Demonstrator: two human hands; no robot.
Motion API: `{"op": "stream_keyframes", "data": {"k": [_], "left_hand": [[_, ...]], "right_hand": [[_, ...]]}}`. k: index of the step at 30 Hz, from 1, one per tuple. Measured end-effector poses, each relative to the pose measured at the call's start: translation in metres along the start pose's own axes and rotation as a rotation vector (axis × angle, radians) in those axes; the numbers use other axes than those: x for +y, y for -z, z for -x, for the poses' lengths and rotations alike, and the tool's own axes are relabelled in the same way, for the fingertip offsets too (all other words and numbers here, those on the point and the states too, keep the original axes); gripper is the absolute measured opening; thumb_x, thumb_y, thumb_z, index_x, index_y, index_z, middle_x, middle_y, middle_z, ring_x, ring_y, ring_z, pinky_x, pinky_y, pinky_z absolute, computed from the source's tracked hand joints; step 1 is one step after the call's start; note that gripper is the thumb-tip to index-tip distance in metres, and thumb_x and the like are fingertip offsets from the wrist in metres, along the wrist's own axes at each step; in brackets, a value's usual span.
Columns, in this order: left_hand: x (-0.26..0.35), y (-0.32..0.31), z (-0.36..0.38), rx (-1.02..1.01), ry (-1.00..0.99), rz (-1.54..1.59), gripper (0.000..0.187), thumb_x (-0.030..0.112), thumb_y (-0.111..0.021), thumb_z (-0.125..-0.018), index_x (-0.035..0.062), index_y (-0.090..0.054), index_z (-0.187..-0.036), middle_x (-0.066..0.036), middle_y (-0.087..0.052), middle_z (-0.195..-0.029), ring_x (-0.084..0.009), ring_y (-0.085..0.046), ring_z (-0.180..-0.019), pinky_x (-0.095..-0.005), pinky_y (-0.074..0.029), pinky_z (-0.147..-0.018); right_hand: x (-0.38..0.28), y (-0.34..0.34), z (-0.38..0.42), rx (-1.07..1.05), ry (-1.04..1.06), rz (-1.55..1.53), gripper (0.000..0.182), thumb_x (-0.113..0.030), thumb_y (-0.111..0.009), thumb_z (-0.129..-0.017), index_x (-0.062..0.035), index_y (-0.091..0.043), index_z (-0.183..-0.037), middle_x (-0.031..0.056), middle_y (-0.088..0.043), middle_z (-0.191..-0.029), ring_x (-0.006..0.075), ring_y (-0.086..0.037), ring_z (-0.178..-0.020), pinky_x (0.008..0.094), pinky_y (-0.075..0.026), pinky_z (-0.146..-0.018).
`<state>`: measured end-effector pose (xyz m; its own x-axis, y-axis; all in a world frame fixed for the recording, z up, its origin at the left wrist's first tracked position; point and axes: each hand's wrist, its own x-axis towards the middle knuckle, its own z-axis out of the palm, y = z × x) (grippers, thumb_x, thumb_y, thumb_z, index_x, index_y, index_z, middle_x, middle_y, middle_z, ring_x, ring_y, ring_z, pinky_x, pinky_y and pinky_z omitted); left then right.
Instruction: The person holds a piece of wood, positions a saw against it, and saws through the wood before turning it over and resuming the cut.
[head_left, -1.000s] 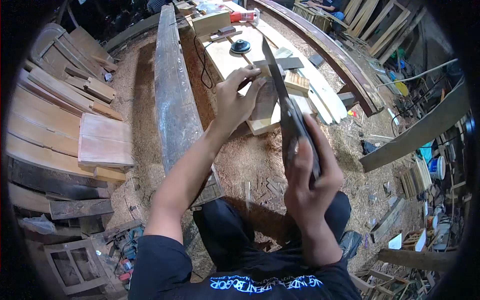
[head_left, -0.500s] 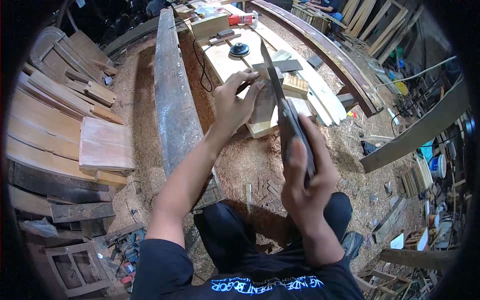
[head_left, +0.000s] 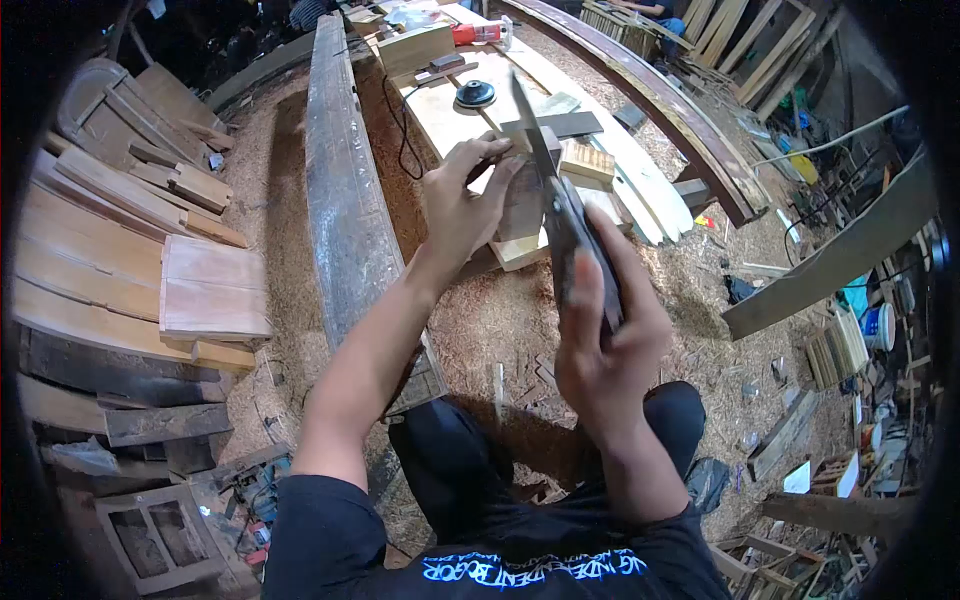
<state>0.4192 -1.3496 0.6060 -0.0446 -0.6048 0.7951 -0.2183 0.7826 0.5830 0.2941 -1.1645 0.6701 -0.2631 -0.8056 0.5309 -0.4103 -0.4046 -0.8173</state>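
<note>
My right hand [head_left: 615,335] is wrapped around the dark handle of a handsaw [head_left: 540,140], thumb lying along it. The saw's blade points up and away from me, crossing over a small piece of wood [head_left: 519,143]. My left hand [head_left: 465,195] pinches that piece between thumb and fingers, just left of the blade. Under both hands lies a brown wooden block [head_left: 522,208] at the near end of the pale workbench boards [head_left: 425,115]. A lighter wood block [head_left: 588,163] sits right of the saw. The blade partly hides the cut.
A black sanding pad [head_left: 475,94] and a red power tool [head_left: 478,34] lie farther up the bench. A long weathered plank [head_left: 345,190] runs along the left, a curved beam [head_left: 640,85] along the right. Boards [head_left: 90,240] are stacked at left. Sawdust covers the floor.
My right hand and the saw have shifted slightly up and left. My left hand stays nearly in place, still pinching the piece of wood.
</note>
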Motion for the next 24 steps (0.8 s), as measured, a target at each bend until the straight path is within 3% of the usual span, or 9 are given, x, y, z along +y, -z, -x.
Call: {"op": "stream_keyframes", "data": {"k": [3,4,9,11,13,16,21,23,24], "left_hand": [[-0.005,0.000,0.000,0.010,0.071,-0.008,0.020,0.006,-0.076,-0.092,-0.0034,-0.069,-0.109,-0.019,-0.075,-0.115,-0.0174,-0.071,-0.107,-0.0295,-0.057,-0.090],[-0.006,-0.001,0.000,0.018,0.051,-0.009,0.021,0.006,-0.076,-0.092,-0.0035,-0.069,-0.109,-0.019,-0.075,-0.116,-0.0171,-0.071,-0.107,-0.0293,-0.057,-0.090],[-0.004,0.001,-0.001,0.026,0.073,-0.005,0.022,0.007,-0.076,-0.092,-0.0032,-0.069,-0.110,-0.018,-0.075,-0.115,-0.0167,-0.070,-0.108,-0.0293,-0.057,-0.092],[-0.007,0.001,-0.004,0.032,0.063,-0.016,0.022,0.007,-0.076,-0.092,-0.0031,-0.069,-0.111,-0.018,-0.075,-0.114,-0.0170,-0.071,-0.108,-0.0301,-0.057,-0.094],[-0.008,0.001,-0.003,0.004,0.076,-0.078,0.022,0.006,-0.076,-0.092,-0.0032,-0.069,-0.110,-0.018,-0.075,-0.113,-0.0175,-0.071,-0.107,-0.0300,-0.057,-0.093],[-0.010,-0.004,0.002,0.034,0.011,-0.053,0.021,0.006,-0.076,-0.093,-0.0037,-0.068,-0.109,-0.018,-0.075,-0.114,-0.0178,-0.071,-0.107,-0.0296,-0.057,-0.091],[0.000,0.001,0.002,0.012,0.056,-0.045,0.021,0.007,-0.076,-0.093,-0.0037,-0.068,-0.109,-0.019,-0.075,-0.112,-0.0173,-0.071,-0.105,-0.0306,-0.058,-0.090],[-0.004,-0.001,-0.001,0.055,-0.019,-0.060,0.020,0.007,-0.078,-0.089,-0.0027,-0.070,-0.105,-0.019,-0.075,-0.107,-0.0210,-0.074,-0.098,-0.0320,-0.059,-0.085],[-0.004,-0.002,0.000,0.089,-0.081,-0.076,0.020,0.007,-0.080,-0.086,-0.0017,-0.071,-0.101,-0.019,-0.075,-0.101,-0.0247,-0.077,-0.092,-0.0335,-0.061,-0.080]], "right_hand": [[0.006,0.001,0.000,-0.005,0.027,-0.006,0.039,-0.018,-0.053,-0.107,0.0060,-0.059,-0.137,0.0184,-0.071,-0.114,0.0171,-0.066,-0.102,0.0324,-0.053,-0.088],[-0.008,0.010,0.010,-0.064,-0.155,-0.099,0.039,-0.017,-0.053,-0.107,0.0062,-0.059,-0.137,0.0185,-0.071,-0.114,0.0175,-0.066,-0.102,0.0321,-0.053,-0.089],[0.000,0.007,0.011,0.019,-0.025,-0.004,0.039,-0.017,-0.054,-0.107,0.0063,-0.059,-0.137,0.0164,-0.071,-0.112,0.0150,-0.065,-0.097,0.0291,-0.053,-0.085],[0.001,0.006,0.001,-0.003,0.063,0.020,0.039,-0.008,-0.057,-0.103,0.0083,-0.056,-0.138,0.0123,-0.070,-0.087,0.0108,-0.064,-0.070,0.0276,-0.052,-0.061],[0.002,0.014,0.008,-0.037,-0.025,0.007,0.039,-0.008,-0.057,-0.102,0.0083,-0.056,-0.138,0.0138,-0.070,-0.088,0.0116,-0.064,-0.072,0.0284,-0.052,-0.063],[0.010,0.016,0.011,0.064,0.231,0.047,0.037,-0.008,-0.057,-0.103,0.0085,-0.057,-0.135,0.0182,-0.071,-0.089,0.0141,-0.067,-0.076,0.0311,-0.053,-0.066],[0.001,0.003,0.001,0.012,0.079,0.033,0.036,-0.008,-0.056,-0.103,0.0097,-0.058,-0.134,0.0178,-0.072,-0.091,0.0168,-0.071,-0.077,0.0304,-0.054,-0.065],[-0.004,0.011,0.015,-0.025,-0.013,-0.014,0.039,-0.017,-0.054,-0.106,0.0083,-0.060,-0.135,0.0182,-0.071,-0.119,0.0175,-0.066,-0.109,0.0301,-0.052,-0.091],[-0.004,0.014,0.021,-0.011,0.005,-0.024,0.040,-0.017,-0.054,-0.106,0.0083,-0.059,-0.136,0.0188,-0.071,-0.119,0.0185,-0.066,-0.109,0.0302,-0.052,-0.091]]}}
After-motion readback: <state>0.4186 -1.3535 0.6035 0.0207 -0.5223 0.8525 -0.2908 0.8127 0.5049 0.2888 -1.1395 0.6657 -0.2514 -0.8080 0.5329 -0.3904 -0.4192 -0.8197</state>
